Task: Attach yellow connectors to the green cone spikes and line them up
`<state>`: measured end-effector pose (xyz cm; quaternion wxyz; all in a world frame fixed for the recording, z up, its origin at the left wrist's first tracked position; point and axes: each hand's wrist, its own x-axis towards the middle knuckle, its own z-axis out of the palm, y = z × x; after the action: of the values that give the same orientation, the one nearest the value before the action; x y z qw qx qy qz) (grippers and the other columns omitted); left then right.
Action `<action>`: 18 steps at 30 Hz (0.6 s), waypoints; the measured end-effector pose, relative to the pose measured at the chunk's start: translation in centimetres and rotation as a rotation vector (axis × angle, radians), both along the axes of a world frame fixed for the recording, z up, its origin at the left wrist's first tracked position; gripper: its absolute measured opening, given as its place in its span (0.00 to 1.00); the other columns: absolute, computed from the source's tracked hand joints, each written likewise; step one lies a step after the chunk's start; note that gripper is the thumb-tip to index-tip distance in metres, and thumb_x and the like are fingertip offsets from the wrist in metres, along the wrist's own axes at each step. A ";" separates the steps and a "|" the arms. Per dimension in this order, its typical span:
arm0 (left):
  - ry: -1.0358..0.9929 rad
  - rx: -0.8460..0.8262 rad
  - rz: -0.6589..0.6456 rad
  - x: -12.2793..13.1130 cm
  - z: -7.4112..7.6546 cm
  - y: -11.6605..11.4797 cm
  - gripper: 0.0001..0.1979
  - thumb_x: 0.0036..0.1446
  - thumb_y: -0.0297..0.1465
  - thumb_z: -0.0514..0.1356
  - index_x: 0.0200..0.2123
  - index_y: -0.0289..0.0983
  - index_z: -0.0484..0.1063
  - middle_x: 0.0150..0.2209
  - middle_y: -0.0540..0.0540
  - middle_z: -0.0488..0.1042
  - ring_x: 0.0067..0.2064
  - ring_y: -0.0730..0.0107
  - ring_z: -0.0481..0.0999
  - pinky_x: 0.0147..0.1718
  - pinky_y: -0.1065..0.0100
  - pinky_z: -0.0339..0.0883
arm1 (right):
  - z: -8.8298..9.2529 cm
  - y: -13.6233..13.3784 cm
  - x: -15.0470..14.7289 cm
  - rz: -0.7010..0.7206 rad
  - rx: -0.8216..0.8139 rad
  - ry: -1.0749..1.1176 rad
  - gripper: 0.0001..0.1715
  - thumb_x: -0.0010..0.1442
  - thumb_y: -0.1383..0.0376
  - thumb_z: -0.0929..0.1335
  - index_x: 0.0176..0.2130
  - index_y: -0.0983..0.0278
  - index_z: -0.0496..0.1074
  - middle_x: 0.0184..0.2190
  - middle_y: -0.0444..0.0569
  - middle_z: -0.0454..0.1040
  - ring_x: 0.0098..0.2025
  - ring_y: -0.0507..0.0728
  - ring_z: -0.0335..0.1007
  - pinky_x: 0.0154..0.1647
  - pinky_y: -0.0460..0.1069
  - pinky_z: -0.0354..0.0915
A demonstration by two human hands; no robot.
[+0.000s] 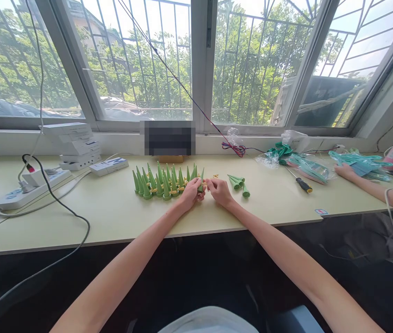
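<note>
My left hand [192, 191] is closed round a green cone [201, 181] at the right end of a cluster of several upright green cones [161, 182] with small yellow pieces among them. My right hand [219, 189] sits just beside it, fingers pinched on something small near the cone that I cannot make out. A few loose green cones [238, 182] lie on their sides on the pale table [120, 212] just right of my right hand.
A white power strip [22, 192] with black and white cables lies at the left, beside stacked white boxes [74, 143]. A screwdriver [300, 182] and bags of green parts [307, 166] lie at the right. Another person's arm [373, 189] rests at the far right.
</note>
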<state>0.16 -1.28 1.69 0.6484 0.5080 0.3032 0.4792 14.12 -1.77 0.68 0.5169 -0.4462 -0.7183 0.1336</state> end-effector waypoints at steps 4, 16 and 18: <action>0.002 0.003 -0.004 0.0 -0.2 0.2 0.14 0.55 0.40 0.61 0.32 0.38 0.61 0.24 0.52 0.65 0.17 0.80 0.60 0.14 0.76 0.51 | 0.1 -0.1 0.0 -0.003 -0.002 -0.013 0.27 0.65 0.54 0.58 0.19 0.63 0.62 0.16 0.43 0.64 0.21 0.50 0.55 0.27 0.47 0.54; 0.070 0.036 0.038 -0.1 0.1 -0.1 0.17 0.50 0.40 0.66 0.34 0.38 0.62 0.24 0.54 0.63 0.17 0.81 0.59 0.14 0.76 0.48 | -0.5 0.1 0.0 -0.011 0.051 -0.102 0.25 0.66 0.57 0.58 0.20 0.62 0.61 0.17 0.43 0.64 0.21 0.50 0.54 0.27 0.47 0.53; 0.078 0.045 0.037 -0.1 0.1 -0.1 0.17 0.50 0.40 0.66 0.34 0.38 0.61 0.24 0.54 0.63 0.18 0.81 0.60 0.14 0.76 0.49 | -0.6 0.0 0.0 -0.018 0.073 -0.115 0.24 0.66 0.58 0.58 0.20 0.62 0.59 0.18 0.43 0.64 0.21 0.50 0.53 0.27 0.47 0.52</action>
<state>0.02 -1.35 1.74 0.6155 0.5350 0.3270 0.4776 14.14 -1.76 0.12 0.4918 -0.4404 -0.7471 0.0771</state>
